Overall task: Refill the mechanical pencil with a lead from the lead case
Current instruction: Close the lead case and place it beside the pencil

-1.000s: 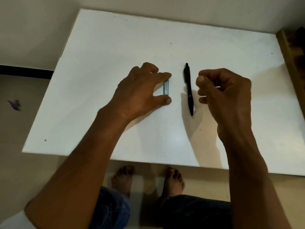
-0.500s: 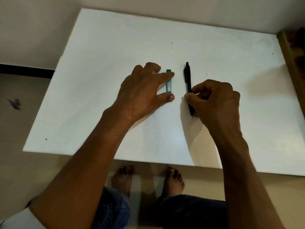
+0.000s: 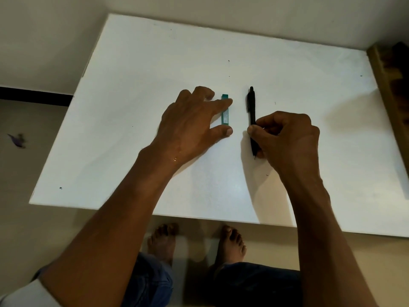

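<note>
A black mechanical pencil [image 3: 251,107] lies on the white table [image 3: 221,185], tip pointing toward me. My right hand [image 3: 285,138] has its thumb and fingers closed around the pencil's lower half, which it partly hides. Left of the pencil lies a slim green lead case [image 3: 225,116]. My left hand [image 3: 190,125] rests flat beside the case, index finger laid across its upper part and thumb just below its lower end, fingers spread.
A wooden ledge [image 3: 389,85] runs along the table's right edge. Below the table's near edge I see my bare feet [image 3: 232,242] and blue-trousered knees. A small purple scrap [image 3: 16,139] lies on the floor at the left.
My right hand came down from hovering right of the pencil and closed on its lower half. The left hand shifted slightly, uncovering more of the lead case.
</note>
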